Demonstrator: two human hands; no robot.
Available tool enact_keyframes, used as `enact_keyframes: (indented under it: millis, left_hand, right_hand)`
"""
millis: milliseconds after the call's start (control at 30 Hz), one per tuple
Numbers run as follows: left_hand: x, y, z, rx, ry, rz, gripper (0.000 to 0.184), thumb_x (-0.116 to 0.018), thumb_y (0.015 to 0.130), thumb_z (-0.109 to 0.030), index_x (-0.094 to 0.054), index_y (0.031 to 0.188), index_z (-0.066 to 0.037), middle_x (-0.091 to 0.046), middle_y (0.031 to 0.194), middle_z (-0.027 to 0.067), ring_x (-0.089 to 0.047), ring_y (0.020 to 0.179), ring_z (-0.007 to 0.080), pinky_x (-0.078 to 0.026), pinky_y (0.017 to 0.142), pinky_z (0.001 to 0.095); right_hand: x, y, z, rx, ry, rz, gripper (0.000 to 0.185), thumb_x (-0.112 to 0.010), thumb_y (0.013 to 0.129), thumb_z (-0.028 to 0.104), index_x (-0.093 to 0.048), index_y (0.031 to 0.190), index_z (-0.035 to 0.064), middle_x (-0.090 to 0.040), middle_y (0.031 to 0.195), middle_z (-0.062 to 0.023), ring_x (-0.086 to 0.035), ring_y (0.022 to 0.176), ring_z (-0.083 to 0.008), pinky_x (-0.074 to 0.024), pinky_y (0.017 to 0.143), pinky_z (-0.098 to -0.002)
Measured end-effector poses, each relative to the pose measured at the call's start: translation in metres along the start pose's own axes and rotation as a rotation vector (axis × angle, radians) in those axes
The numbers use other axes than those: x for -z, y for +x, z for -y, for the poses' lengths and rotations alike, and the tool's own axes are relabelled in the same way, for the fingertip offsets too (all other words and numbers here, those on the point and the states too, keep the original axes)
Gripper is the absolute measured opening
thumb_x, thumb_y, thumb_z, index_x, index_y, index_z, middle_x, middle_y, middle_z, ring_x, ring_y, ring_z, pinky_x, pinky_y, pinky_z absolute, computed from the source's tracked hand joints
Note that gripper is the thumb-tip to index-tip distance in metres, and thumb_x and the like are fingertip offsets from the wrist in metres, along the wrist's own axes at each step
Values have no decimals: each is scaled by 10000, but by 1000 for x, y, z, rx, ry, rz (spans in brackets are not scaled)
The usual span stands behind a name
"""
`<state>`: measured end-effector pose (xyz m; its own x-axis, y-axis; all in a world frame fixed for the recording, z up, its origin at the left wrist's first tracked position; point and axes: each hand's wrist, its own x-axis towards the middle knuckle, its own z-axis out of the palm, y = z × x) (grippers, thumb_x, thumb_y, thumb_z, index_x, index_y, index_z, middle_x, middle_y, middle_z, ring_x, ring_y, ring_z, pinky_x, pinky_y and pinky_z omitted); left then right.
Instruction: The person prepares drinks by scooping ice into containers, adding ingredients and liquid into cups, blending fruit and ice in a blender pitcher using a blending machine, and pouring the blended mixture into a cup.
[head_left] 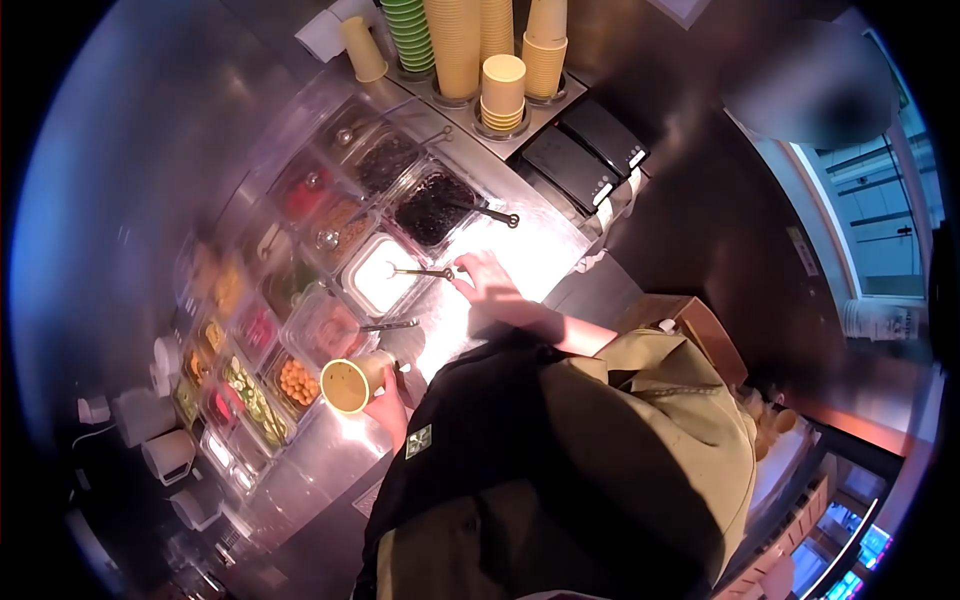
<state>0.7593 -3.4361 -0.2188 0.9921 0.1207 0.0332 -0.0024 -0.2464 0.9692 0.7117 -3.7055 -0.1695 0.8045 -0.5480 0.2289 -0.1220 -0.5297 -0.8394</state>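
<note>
My left hand [388, 405] is wrapped around a yellow paper cup [352, 384], tilted so its open mouth faces me. A few dark specks show inside it. My right hand [486, 278] has its thumb and fingers at the ringed end of a spoon handle [430, 272]. That spoon lies in a square tub of white food [378, 276]. Beside it stands a tub of dark, glossy topping [432, 208] with its own spoon [495, 215]. A tub with pinkish contents [325, 328] and another dark handle [390, 325] is nearer the cup.
Further clear tubs hold orange balls [299, 382], green pieces [255, 405] and red food [303, 197]. Stacked yellow cups [502, 90] and green cups [408, 35] stand in a metal holder at the top. Two black boxes [570, 170] sit beside it. An open cardboard box [715, 340] is at the right.
</note>
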Motion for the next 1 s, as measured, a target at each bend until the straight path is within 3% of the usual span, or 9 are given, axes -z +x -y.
enact_keyframes:
  millis: [167,267,400,533,667,700,767,833,1000]
  left_hand:
    - [1,3,-8,-6,144,26,458,-757,711,-89,-549,1090,64,-616,1042,151,-607,899,227,-483,794,330]
    - [34,14,49,3,-119,-109,465,-758,716,-97,-543,1088,82,-616,1048,170,-609,916,240,-488,813,343]
    - [84,36,35,-155,207,-247,680,-788,696,-174,-420,1199,97,-552,1134,225,-575,998,287,-478,863,393]
    - [102,47,40,-34,280,-278,740,-800,684,-190,-374,1218,93,-543,1106,228,-574,956,280,-486,841,380]
    - [105,30,73,68,177,-316,795,-814,662,-171,-332,1241,82,-484,1182,225,-550,975,264,-479,849,368]
    - [86,19,26,80,123,-296,798,-815,661,-168,-329,1243,82,-473,1195,226,-545,989,266,-481,850,369]
    - [94,25,44,-52,348,-377,803,-816,661,-168,-326,1248,77,-491,1179,221,-550,998,270,-497,830,350]
    - [83,33,39,-33,228,-462,768,-816,661,-172,-360,1226,78,-514,1158,212,-551,1003,265,-499,826,341]
    - [105,64,73,-23,161,-572,675,-826,646,-168,-447,1143,86,-552,1115,180,-562,977,247,-495,826,343]
  right_hand:
    - [32,2,-12,-105,-61,-29,166,-614,789,153,-549,830,7,-554,835,-157,-534,836,-319,-445,741,-399]
    - [66,-9,-53,-117,-332,-193,157,-627,773,139,-551,732,7,-558,768,-154,-543,794,-317,-455,703,-392]
    - [130,-40,-92,-238,-520,-414,139,-652,752,135,-565,724,29,-573,754,-125,-550,768,-295,-456,687,-393]
    - [176,-68,-149,-461,-518,-421,129,-665,735,83,-636,857,48,-598,818,-116,-588,763,-262,-476,693,-357]
    - [200,-54,-185,-341,-475,-360,215,-665,731,65,-640,943,41,-613,885,-127,-611,807,-262,-486,723,-333]
    - [202,-47,-194,-312,-488,-335,247,-658,735,59,-627,979,35,-614,909,-131,-612,827,-261,-485,737,-328]
    - [203,-32,-203,-340,-409,-280,260,-651,738,49,-619,996,33,-613,918,-133,-614,822,-265,-488,732,-329]
    - [205,-11,-216,-313,-326,-253,276,-630,745,25,-607,1020,31,-612,928,-136,-618,782,-269,-492,706,-324]
    - [210,7,-245,-185,-302,-161,214,-588,750,-10,-619,958,29,-612,912,-142,-612,751,-286,-496,693,-337]
